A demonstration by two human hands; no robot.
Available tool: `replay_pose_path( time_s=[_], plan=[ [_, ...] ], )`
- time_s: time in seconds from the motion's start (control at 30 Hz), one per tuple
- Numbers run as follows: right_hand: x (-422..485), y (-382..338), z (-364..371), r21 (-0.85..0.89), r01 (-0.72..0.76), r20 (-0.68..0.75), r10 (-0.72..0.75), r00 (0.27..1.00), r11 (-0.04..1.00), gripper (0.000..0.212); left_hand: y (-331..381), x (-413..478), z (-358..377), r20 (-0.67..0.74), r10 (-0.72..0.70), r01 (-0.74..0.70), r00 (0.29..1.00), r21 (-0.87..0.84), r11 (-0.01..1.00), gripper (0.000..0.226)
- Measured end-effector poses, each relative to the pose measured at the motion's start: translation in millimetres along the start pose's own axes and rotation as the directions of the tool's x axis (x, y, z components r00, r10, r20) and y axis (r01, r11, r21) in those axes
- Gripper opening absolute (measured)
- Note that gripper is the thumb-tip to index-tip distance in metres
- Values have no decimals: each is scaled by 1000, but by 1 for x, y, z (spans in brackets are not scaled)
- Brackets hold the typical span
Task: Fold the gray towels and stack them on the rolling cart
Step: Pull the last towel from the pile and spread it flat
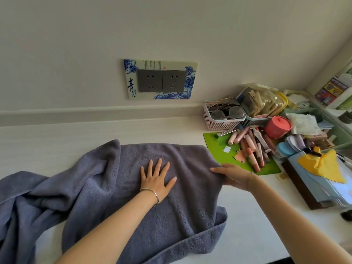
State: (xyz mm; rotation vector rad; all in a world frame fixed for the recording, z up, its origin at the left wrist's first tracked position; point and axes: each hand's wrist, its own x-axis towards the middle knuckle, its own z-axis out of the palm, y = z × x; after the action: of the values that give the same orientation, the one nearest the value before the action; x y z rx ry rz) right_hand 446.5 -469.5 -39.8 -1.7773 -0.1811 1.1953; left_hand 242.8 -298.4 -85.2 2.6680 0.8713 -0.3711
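While pressing the towel (182,216) flat at mid-cloth with the left hand (155,180) — palm down, fingers straight and spread — and gripping its right edge with the right hand (231,177), thumb on top, watch that edge; sits just beside the green mat (215,147) and its heap of tubes (249,147); could catch one on a wide sweep leftward and drag it across the counter (57,134) or roll it off. Keep the fold low; lift only enough to clear the cloth. Mind too the towel's left part: bunched, rumpled, trailing toward the near left; cannot tell whether over the counter's near edge; likely, under its own weight, to pull the rest askew on release of the flat palm, or to fold in crooked. Gather that slack first, or keep the palm down through the fold. Thick, soft cloth — probably prone to springing open without a smoothing pass. No cart in view; cannot tell its place; plan on a carry with both hands under the folded towel, to avoid unfolding on the way.
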Motion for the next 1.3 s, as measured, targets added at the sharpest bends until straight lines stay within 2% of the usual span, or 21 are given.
replay_pose_path(
  time_s=[0.1,0.13,0.17,0.27,0.37,0.4,0.47,0.53,0.63,0.67,0.73,0.8,0.83,0.87,0.9,0.97,1.03,1.1,1.23,1.3],
  plan=[
    [4,-8,-12,230,206,-168,-169,971,951,38,1,2,-2,6,0,0,1000,0,1000,65],
    [4,-7,-14,227,231,-196,-188,962,946,44,1,3,-2,6,-1,1,1000,2,1000,65],
    [3,-3,-13,182,217,-190,-183,965,959,49,1,4,-1,5,-1,1,1000,3,1000,65],
    [-5,16,-9,-65,134,-131,-141,981,989,36,3,8,4,-10,-8,8,1000,3,1000,81],
    [-6,27,-15,-289,50,-84,-77,994,956,49,7,11,9,-31,-32,31,999,-6,999,92],
    [-6,28,-17,-318,44,-79,-72,994,947,43,8,12,9,-32,-39,39,999,-9,999,90],
    [-7,28,-19,-270,66,-124,-103,987,961,36,9,13,8,-34,-41,41,999,-13,999,91],
    [-11,25,-17,-230,77,-193,-123,973,970,42,9,14,9,-32,-35,35,999,-8,999,104],
    [-21,22,-12,-417,-40,-247,-71,966,908,60,7,12,8,-62,-15,13,998,-23,1000,105],
    [-21,24,-11,-465,-45,-287,-103,952,884,65,8,10,8,-85,1,-4,996,-41,999,100],
    [-23,30,-7,-559,105,-363,-356,861,823,61,13,3,6,-191,80,-86,978,-20,996,87],
    [-23,37,0,-646,363,-258,-639,725,672,30,20,-6,8,-284,206,-213,936,6,977,60],
    [-24,40,4,-678,434,-153,-693,705,592,14,24,-9,14,-330,284,-296,900,13,955,47],
    [-23,44,7,-713,465,-43,-695,718,525,13,27,-13,20,-355,336,-352,872,23,936,42],
    [-23,50,9,-753,461,46,-661,749,469,25,30,-17,24,-342,349,-369,873,6,929,41],
    [-28,58,11,-835,419,134,-606,784,356,48,36,-21,27,-266,295,-314,918,-33,949,52],
    [-33,68,5,-870,389,117,-639,760,303,60,37,-22,29,-193,241,-250,951,-22,968,72],
    [-43,78,-2,-871,369,76,-655,752,324,74,39,-22,28,-149,198,-201,969,-8,980,83],
    [-70,100,-21,-941,178,19,-481,876,287,96,41,-20,32,-142,157,-158,977,6,987,105],
    [-78,109,-32,-965,90,-24,-427,904,245,101,39,-18,34,-138,142,-141,980,18,990,114]
  ],
)
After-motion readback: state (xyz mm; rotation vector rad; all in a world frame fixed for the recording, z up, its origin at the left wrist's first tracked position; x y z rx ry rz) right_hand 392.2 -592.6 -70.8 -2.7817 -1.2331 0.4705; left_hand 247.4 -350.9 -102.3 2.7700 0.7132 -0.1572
